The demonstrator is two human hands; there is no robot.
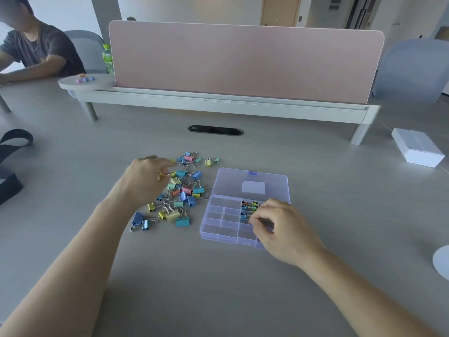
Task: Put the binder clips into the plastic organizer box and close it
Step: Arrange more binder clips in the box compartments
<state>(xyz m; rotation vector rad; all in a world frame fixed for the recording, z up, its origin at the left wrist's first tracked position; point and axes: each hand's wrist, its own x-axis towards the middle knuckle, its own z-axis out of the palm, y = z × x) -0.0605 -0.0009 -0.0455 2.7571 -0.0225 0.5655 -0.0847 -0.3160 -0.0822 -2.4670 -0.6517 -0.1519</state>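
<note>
At 9 o'clock of the box (206, 231), left hand (145, 182) pinches a yellow clip (160, 176); clips (182, 190) look light, stiff, so grab wire handles. Right hand (284, 229) grip: can't tell.

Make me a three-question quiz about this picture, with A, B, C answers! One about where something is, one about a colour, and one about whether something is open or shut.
1. Where is the pile of loose binder clips?
A. right of the organizer box
B. left of the organizer box
C. in front of it

2. What colour is the clip the left hand pinches?
A. yellow
B. black
C. red

3. How is the box's lid?
A. shut
B. taken away
C. open, folded back

Answers:
1 B, the pile lies beside the box's left edge.
2 A, a yellow clip sits at its fingertips.
3 C, the compartments are uncovered.
</note>
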